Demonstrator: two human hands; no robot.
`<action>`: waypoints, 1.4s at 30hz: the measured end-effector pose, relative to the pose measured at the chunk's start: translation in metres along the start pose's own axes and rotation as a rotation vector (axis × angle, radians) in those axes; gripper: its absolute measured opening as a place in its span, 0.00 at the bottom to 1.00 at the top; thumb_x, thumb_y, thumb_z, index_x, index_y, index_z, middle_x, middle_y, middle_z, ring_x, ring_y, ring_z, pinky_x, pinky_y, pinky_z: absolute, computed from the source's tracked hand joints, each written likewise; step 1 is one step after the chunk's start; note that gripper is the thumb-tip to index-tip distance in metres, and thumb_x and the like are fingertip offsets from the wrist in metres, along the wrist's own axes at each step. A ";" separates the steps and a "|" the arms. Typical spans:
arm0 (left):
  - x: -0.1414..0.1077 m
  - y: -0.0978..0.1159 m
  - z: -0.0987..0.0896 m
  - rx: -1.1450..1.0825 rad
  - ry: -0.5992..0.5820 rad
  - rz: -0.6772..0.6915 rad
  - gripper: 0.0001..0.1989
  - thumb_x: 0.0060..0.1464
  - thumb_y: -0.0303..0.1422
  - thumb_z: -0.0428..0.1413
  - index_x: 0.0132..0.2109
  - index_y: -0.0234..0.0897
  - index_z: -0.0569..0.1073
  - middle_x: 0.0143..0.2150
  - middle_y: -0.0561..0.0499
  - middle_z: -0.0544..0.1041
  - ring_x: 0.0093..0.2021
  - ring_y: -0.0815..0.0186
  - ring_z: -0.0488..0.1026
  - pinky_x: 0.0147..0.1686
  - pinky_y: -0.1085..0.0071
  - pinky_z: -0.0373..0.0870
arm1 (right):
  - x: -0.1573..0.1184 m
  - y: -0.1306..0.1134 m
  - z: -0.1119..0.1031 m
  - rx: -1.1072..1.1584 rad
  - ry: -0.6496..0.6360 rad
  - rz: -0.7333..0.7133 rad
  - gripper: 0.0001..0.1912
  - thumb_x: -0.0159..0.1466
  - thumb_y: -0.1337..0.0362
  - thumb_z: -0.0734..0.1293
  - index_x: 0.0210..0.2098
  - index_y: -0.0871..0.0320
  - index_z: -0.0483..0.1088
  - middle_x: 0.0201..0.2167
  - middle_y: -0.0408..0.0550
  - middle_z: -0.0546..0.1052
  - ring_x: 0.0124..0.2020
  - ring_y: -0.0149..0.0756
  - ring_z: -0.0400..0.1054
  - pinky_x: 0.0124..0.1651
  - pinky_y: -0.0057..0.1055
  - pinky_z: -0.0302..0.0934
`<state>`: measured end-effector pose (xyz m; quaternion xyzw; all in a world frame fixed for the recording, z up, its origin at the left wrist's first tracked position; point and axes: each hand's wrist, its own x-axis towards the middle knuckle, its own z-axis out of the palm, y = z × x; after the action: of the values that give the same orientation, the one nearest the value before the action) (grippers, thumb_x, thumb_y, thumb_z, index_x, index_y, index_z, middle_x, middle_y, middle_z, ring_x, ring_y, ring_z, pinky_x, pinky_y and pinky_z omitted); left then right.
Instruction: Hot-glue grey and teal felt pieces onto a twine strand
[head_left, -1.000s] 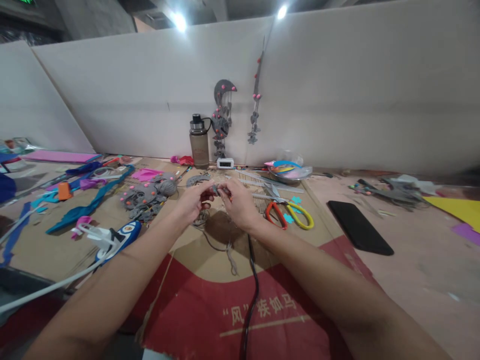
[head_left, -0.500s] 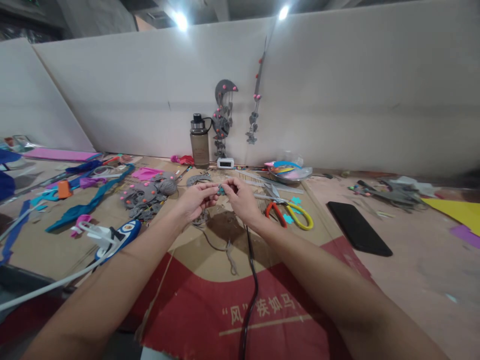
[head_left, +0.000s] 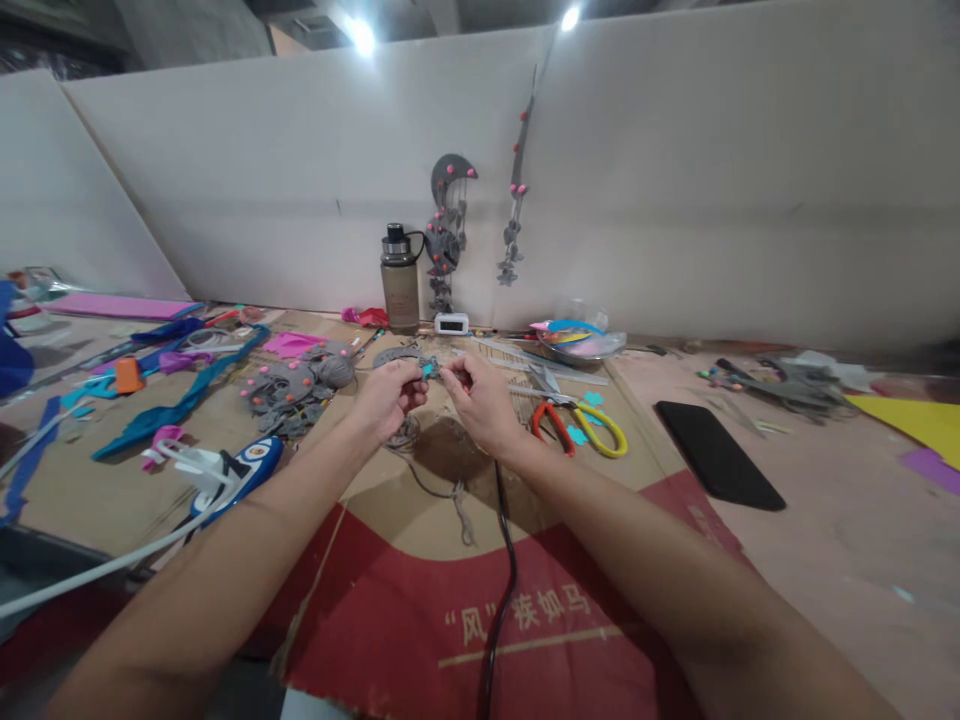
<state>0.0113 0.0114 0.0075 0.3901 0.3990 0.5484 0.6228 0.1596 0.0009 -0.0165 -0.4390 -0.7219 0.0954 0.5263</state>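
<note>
Between my two hands, above the cardboard, is a small grey and turquoise felt piece. My left hand pinches its left side with thumb and fingers, and my right hand pinches its right side. Its exact shape is too small to make out. Grey yarn trails on the cardboard below the hands. To the right of my right hand lie scissors with one red and one yellow handle, blades apart. Turquoise flower-shaped cutouts lie around the handles. Just behind my left hand is a grey felt shape.
Left are grey felt pieces with pink dots, a blue power strip and teal fabric. A bottle and small digital clock stand behind. A black phone lies right. A black cable crosses the cardboard.
My hands have drawn slightly apart, the left one shifting a little left, and more of the felt piece's turquoise now shows between the fingertips. Both hands still grip it.
</note>
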 end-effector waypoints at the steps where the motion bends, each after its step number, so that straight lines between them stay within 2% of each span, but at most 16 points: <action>1: -0.001 0.000 0.001 -0.005 -0.007 0.006 0.07 0.39 0.23 0.58 0.27 0.33 0.67 0.20 0.55 0.68 0.20 0.75 0.67 0.19 0.80 0.63 | 0.000 0.000 0.000 -0.018 -0.002 0.000 0.10 0.65 0.59 0.59 0.31 0.56 0.65 0.28 0.44 0.68 0.31 0.32 0.60 0.35 0.29 0.53; 6: -0.003 0.001 0.003 -0.011 -0.068 0.008 0.13 0.40 0.21 0.60 0.35 0.34 0.69 0.24 0.55 0.72 0.22 0.74 0.70 0.26 0.77 0.71 | 0.001 0.000 -0.002 -0.072 -0.017 0.014 0.12 0.67 0.58 0.57 0.30 0.56 0.64 0.28 0.44 0.68 0.31 0.33 0.59 0.35 0.30 0.52; 9: -0.004 0.001 0.003 0.005 -0.106 0.003 0.12 0.41 0.21 0.60 0.37 0.33 0.71 0.25 0.54 0.73 0.23 0.74 0.70 0.28 0.77 0.72 | 0.002 0.000 -0.004 -0.098 -0.021 0.012 0.12 0.67 0.58 0.57 0.29 0.56 0.64 0.28 0.44 0.68 0.31 0.33 0.59 0.35 0.30 0.51; 18: -0.006 0.002 0.007 -0.019 -0.078 0.014 0.06 0.43 0.21 0.58 0.31 0.31 0.71 0.25 0.52 0.74 0.23 0.74 0.72 0.28 0.77 0.72 | 0.003 -0.003 -0.005 -0.115 -0.070 0.027 0.15 0.67 0.57 0.56 0.28 0.56 0.64 0.28 0.44 0.69 0.31 0.33 0.60 0.34 0.30 0.51; 24: -0.007 0.000 0.005 0.043 -0.090 0.016 0.09 0.41 0.24 0.62 0.31 0.33 0.70 0.26 0.53 0.73 0.25 0.73 0.72 0.23 0.79 0.69 | 0.002 -0.001 -0.004 -0.075 -0.068 0.044 0.15 0.67 0.57 0.56 0.27 0.56 0.64 0.26 0.44 0.69 0.29 0.32 0.60 0.33 0.29 0.50; 34: -0.009 0.002 0.007 0.092 -0.112 0.031 0.13 0.38 0.28 0.65 0.30 0.34 0.67 0.26 0.53 0.73 0.24 0.73 0.71 0.22 0.78 0.69 | 0.003 0.000 -0.005 -0.066 -0.071 0.046 0.18 0.68 0.55 0.55 0.26 0.56 0.63 0.25 0.43 0.68 0.29 0.32 0.60 0.33 0.29 0.49; 42: -0.008 -0.004 0.008 0.071 -0.091 0.073 0.13 0.37 0.28 0.65 0.28 0.34 0.66 0.25 0.52 0.74 0.24 0.73 0.70 0.24 0.77 0.66 | 0.003 0.003 0.000 0.103 -0.078 0.138 0.20 0.67 0.52 0.55 0.27 0.56 0.68 0.26 0.44 0.72 0.29 0.32 0.63 0.34 0.29 0.53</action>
<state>0.0193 0.0024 0.0077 0.4510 0.3751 0.5377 0.6057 0.1611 0.0047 -0.0159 -0.4559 -0.7041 0.1853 0.5119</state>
